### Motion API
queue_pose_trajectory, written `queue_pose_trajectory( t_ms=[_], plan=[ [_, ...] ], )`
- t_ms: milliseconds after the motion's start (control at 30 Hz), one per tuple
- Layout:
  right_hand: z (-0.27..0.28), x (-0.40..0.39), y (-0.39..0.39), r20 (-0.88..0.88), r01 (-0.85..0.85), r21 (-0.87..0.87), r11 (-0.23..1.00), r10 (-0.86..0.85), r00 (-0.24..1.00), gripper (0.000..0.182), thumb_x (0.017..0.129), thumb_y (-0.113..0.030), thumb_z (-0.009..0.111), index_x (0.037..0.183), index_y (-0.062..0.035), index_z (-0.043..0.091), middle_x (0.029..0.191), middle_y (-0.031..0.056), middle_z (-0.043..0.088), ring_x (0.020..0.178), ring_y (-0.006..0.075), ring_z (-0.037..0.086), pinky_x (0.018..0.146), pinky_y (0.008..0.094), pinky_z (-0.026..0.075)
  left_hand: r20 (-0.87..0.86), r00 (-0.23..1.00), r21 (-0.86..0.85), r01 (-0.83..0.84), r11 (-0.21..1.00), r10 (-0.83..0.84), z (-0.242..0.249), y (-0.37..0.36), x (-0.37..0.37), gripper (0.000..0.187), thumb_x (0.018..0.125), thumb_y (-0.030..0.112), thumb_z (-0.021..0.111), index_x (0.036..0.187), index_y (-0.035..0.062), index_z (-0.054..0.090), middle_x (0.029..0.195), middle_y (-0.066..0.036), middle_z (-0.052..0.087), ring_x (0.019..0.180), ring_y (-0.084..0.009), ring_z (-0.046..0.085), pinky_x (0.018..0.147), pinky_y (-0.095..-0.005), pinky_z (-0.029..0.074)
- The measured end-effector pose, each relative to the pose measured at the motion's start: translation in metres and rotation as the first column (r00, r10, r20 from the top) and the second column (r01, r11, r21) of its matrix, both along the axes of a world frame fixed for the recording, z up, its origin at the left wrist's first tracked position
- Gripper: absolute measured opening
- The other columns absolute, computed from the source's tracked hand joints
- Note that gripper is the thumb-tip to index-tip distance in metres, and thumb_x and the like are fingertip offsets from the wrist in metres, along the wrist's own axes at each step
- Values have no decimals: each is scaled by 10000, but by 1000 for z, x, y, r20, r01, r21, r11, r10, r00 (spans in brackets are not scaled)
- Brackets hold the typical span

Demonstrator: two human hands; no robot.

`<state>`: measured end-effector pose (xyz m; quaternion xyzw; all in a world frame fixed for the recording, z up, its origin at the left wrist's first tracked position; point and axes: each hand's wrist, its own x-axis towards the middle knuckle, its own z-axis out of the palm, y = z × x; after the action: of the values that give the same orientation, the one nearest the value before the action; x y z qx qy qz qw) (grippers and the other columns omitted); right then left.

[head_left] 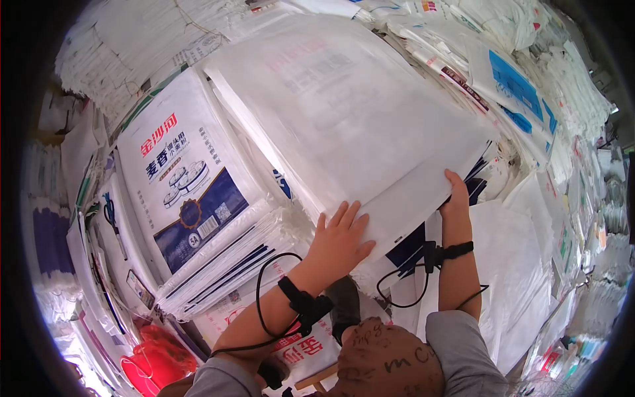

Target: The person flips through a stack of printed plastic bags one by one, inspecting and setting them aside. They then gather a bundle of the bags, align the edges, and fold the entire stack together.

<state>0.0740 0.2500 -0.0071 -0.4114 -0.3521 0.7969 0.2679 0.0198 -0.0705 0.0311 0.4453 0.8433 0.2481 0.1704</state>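
A large white woven sack (370,126) lies on top of a stack in the middle, its blank side up with faint print showing through. My left hand (342,237) rests flat on its near edge, fingers spread. At the near right corner, my right hand (456,197) holds the sack's edge; some of its fingers are hidden. Dark blue printed sacks (408,250) show under that edge. To the left is a neat stack of flour sacks (192,172) with red and blue print and a picture of steamed buns.
Tall piles of white sacks (132,49) stand behind and to both sides. A blue-printed sack (519,92) lies at the back right, and a red bag (159,360) at the lower left. Black cables (264,264) run from bands on both wrists.
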Motion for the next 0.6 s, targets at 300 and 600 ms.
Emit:
queue_pose_trajectory(
  t_ms=[300,600],
  plan=[
    [-44,-30,48,71,-160,131,978,152,986,371,846,-135,696,1158,47,611,1077,181,671,948,314,663,885,431,537,-82,996,-12,-34,999,33,-41,7,19,613,979,446,486,1462,81,392,1579,-153,279,1472,-362,224,1138,-632,188],
    [200,-70,-20,336,-323,920,222,-25,941,476,763,-219,728,1128,66,619,1022,261,686,926,367,679,827,403,514,-14,998,-105,-64,992,63,74,-90,20,606,973,462,499,1431,68,447,1528,-183,372,1394,-363,376,1130,-560,282]
  ],
)
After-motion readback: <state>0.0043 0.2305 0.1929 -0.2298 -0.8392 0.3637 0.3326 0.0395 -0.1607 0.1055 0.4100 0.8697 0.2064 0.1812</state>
